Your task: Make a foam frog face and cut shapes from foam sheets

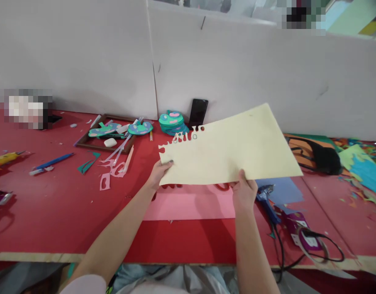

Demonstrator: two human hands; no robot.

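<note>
Both hands hold up a pale yellow sheet (236, 147), tilted above the red table. Its upper left edge is cut into jagged notches, with small drawn outlines beside them. My left hand (159, 173) pinches the lower left corner, thumb on top. Along the bottom edge, right of the middle, my right hand (244, 190) grips the sheet, its fingers behind. Beneath lies a pink sheet (190, 206), partly covered. A red loop (222, 186), perhaps a scissor handle, peeks out under the yellow sheet near my right hand.
A blue glue gun (269, 204) with a black cord lies right, near a purple package (301, 230). Behind are a phone (198, 112), teal cutout pieces (172, 121) and a brown frame (83, 143). Pink scraps (114, 169) and a blue pen (54, 160) lie left. A white panel (252, 69) stands behind.
</note>
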